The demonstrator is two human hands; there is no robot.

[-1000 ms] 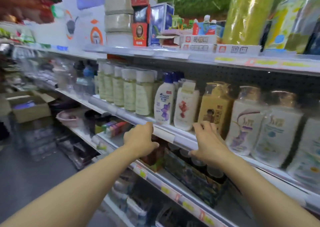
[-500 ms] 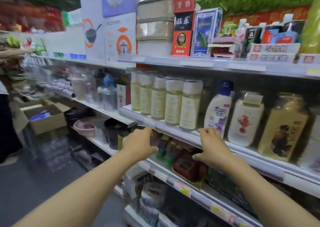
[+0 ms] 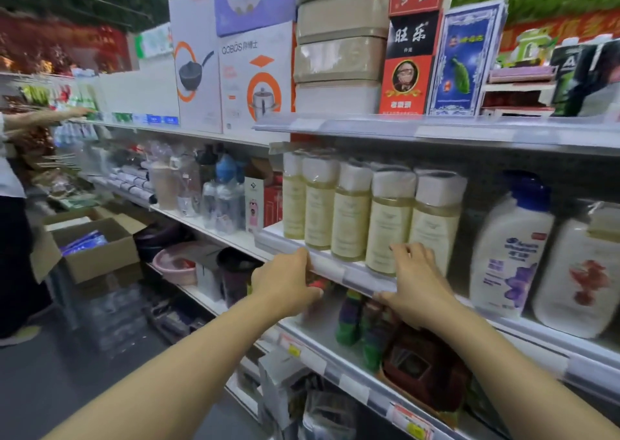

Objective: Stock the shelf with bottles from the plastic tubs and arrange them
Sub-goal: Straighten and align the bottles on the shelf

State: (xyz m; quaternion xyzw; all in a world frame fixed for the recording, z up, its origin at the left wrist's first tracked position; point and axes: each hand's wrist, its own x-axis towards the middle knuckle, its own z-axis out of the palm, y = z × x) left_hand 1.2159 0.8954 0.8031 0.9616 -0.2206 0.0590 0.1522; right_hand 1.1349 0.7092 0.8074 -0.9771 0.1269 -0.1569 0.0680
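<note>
Both my hands rest on the front rail of the middle shelf. My left hand curls over the rail below the left end of a row of several pale yellow bottles with white wrapped caps. My right hand grips the rail under the rightmost of those bottles, fingers touching its base. To the right stand a white bottle with a blue cap and a white bottle with a red flower print. No plastic tub shows near my hands.
The top shelf carries cookware boxes and stacked packs. Below the rail sit small green and purple bottles and a dark red box. An open cardboard box stands in the aisle on the left, beside another person.
The view has swung left along the shelf, bringing the pale yellow bottles to the middle. Both hands have slid left along the rail, from below the white bottles to below the yellow ones.
</note>
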